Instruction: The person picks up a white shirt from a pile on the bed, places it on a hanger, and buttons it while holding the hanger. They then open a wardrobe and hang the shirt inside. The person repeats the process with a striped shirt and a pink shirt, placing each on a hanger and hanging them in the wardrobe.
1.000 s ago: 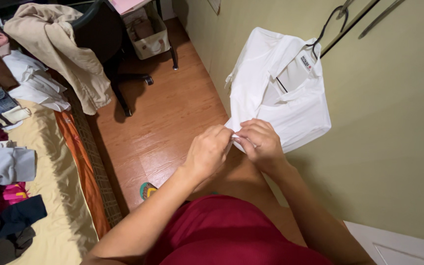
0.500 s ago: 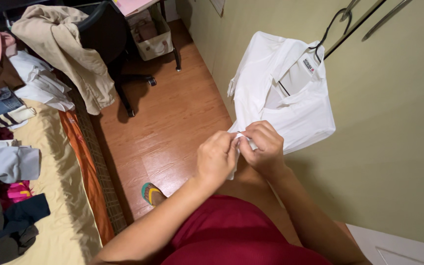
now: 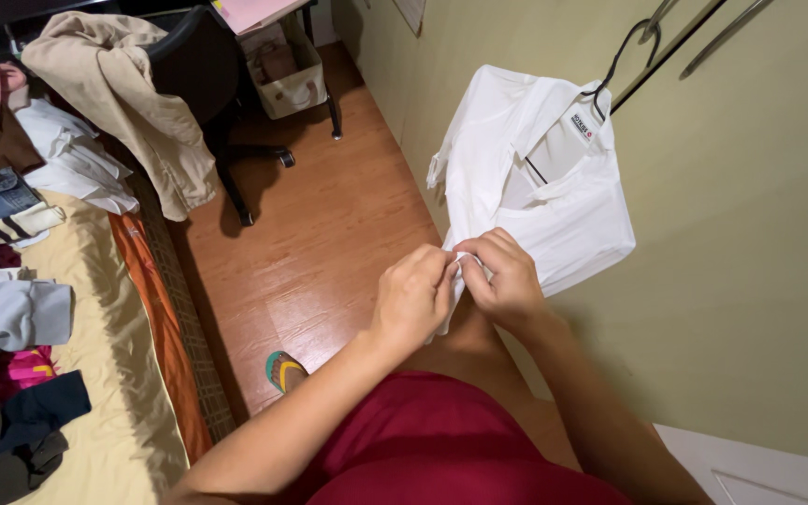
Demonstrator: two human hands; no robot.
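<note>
A white shirt point(image 3: 554, 187) hangs on a black hanger point(image 3: 624, 51) against the olive wall. My left hand point(image 3: 413, 299) and my right hand point(image 3: 507, 281) meet at the shirt's lower front edge, both pinching the white fabric between fingertips. The hands touch each other there. What exactly lies between the fingers is hidden by the knuckles.
A bed point(image 3: 114, 411) with several piled clothes runs along the left. A beige jacket point(image 3: 123, 93) drapes over a black office chair point(image 3: 208, 84). A fabric bin point(image 3: 287, 75) stands on the wooden floor point(image 3: 320, 224). My foot in a flip-flop point(image 3: 282, 369) shows below.
Both hands have shifted slightly lower along the shirt's front edge and stay pinched on the fabric. The view has swayed a little.
</note>
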